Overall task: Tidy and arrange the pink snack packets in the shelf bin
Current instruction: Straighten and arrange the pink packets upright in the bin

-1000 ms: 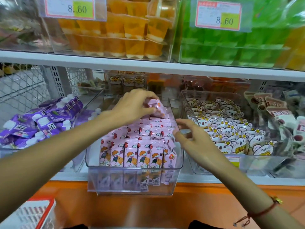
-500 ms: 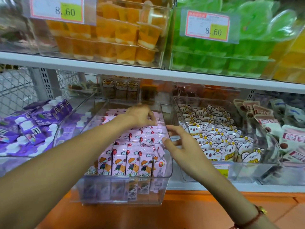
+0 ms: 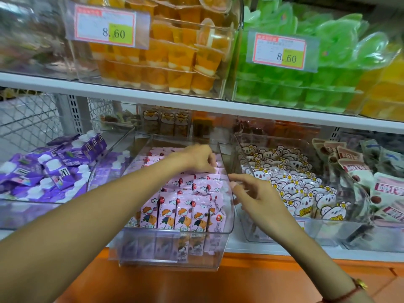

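Observation:
Pink snack packets [image 3: 185, 212] with a cartoon child stand in rows inside a clear plastic bin [image 3: 170, 255] that juts forward off the lower shelf. My left hand [image 3: 199, 158] reaches to the back of the bin, knuckles up, with its fingers curled down around a pink packet in the rear rows. My right hand [image 3: 258, 195] hovers at the bin's right wall with spread, relaxed fingers and holds nothing. The rear packets under my left hand are partly hidden.
A bin of purple pouches [image 3: 54, 169] sits to the left and a bin of koala packets [image 3: 295, 186] to the right, with brown-and-white packs [image 3: 358, 171] beyond. The upper shelf [image 3: 196, 101] carries orange jelly cups [image 3: 175, 62] and green jelly packs [image 3: 306, 79].
My left hand has lowered the pink packet from above the bin down into the rear rows. My right hand has stayed by the bin's right wall.

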Motion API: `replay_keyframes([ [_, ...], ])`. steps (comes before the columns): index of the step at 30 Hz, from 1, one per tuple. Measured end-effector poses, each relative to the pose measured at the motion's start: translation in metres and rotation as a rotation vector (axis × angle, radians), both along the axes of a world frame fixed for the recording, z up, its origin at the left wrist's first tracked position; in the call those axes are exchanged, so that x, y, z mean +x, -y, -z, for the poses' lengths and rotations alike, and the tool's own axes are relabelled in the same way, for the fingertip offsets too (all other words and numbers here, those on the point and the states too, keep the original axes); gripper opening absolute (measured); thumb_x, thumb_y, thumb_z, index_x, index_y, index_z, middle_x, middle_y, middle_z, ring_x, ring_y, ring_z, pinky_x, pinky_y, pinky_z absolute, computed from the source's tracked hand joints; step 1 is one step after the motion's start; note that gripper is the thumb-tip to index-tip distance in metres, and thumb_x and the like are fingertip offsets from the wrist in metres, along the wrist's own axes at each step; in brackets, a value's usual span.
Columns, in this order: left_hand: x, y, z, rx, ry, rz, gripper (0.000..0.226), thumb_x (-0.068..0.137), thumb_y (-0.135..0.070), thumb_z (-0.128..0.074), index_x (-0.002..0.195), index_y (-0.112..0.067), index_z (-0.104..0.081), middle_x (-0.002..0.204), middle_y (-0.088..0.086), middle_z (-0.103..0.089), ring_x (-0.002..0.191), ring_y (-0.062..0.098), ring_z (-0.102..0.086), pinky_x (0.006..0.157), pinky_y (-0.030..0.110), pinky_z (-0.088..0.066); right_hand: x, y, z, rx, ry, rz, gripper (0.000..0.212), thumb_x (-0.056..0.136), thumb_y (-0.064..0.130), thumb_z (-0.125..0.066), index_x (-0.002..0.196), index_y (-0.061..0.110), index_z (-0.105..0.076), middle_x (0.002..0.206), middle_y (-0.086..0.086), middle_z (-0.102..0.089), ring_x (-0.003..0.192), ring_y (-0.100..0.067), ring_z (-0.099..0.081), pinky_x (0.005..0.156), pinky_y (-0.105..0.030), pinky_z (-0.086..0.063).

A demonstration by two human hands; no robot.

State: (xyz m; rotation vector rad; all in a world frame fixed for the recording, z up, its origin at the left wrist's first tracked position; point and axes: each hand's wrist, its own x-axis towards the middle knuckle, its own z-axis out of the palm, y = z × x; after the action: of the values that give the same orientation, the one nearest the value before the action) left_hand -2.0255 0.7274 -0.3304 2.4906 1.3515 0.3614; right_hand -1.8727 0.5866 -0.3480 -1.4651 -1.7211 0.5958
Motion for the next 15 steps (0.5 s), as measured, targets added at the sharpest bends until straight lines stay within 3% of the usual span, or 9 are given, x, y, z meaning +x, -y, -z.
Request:
replay_keyframes([
  [3,0.002,0.002,-0.005,0.018,0.159,-0.106,0.015,0.091,-0.019,-0.061,0.102,-0.014,-0.071,0.104,-0.003,-0.066,0.096,0.014,-0.06,0.078,0.027,-0.047,0.001,-0.001,0.002,0.008,0.013,0.0,0.023,0.095,0.029,-0.052,0.115,0.029,-0.063,0.087,0.004,-0.07,0.067,-0.001,-0.064,0.062,-0.02,-0.048],
  [5,0.004,0.009,-0.011,0.0,0.429,-0.202,0.023,0.095,-0.024,-0.057,0.113,-0.013,-0.064,0.113,0.001,-0.063,0.101,0.016,-0.057,0.089,0.031,-0.046,0.001,-0.001,0.003,0.01,0.008,0.002,0.023,0.095,0.028,-0.052,0.115,0.027,-0.063,0.087,0.005,-0.069,0.068,-0.003,-0.064,0.059,-0.018,-0.046],
  [7,0.004,0.022,-0.019,-0.068,0.806,-0.279,0.024,0.097,-0.023,-0.054,0.117,-0.011,-0.06,0.114,0.002,-0.06,0.102,0.015,-0.054,0.081,0.024,-0.045,-0.001,-0.002,0.002,0.035,-0.008,0.032,0.024,0.094,0.026,-0.054,0.116,0.023,-0.064,0.088,0.007,-0.068,0.073,-0.006,-0.064,0.066,-0.023,-0.049],
  [9,0.001,0.04,-0.025,-0.089,1.067,-0.346,0.024,0.099,-0.021,-0.05,0.118,-0.01,-0.057,0.108,0.003,-0.061,0.095,0.013,-0.056,0.067,0.017,-0.042,-0.004,-0.002,-0.001,0.124,-0.049,0.088,0.022,0.093,0.022,-0.057,0.114,0.021,-0.063,0.084,0.011,-0.064,0.072,0.001,-0.058,0.066,-0.015,-0.045],
  [12,-0.015,0.072,-0.026,0.023,1.289,-0.392,0.02,0.1,-0.021,-0.047,0.114,-0.009,-0.055,0.093,-0.001,-0.062,0.08,0.006,-0.059,0.06,0.011,-0.049,-0.012,0.0,-0.011,0.268,-0.172,0.126,0.017,0.092,0.015,-0.058,0.108,0.02,-0.063,0.081,0.008,-0.062,0.073,-0.001,-0.055,0.061,-0.007,-0.041],
  [15,-0.034,0.102,-0.019,0.076,1.35,-0.37,0.011,0.099,-0.022,-0.05,0.105,-0.017,-0.058,0.096,-0.005,-0.065,0.086,0.004,-0.063,0.07,0.01,-0.052,-0.026,0.008,-0.018,0.314,-0.211,0.053,0.02,0.093,0.018,-0.058,0.112,0.023,-0.062,0.094,0.002,-0.063,0.079,-0.001,-0.055,0.066,-0.008,-0.042],
])
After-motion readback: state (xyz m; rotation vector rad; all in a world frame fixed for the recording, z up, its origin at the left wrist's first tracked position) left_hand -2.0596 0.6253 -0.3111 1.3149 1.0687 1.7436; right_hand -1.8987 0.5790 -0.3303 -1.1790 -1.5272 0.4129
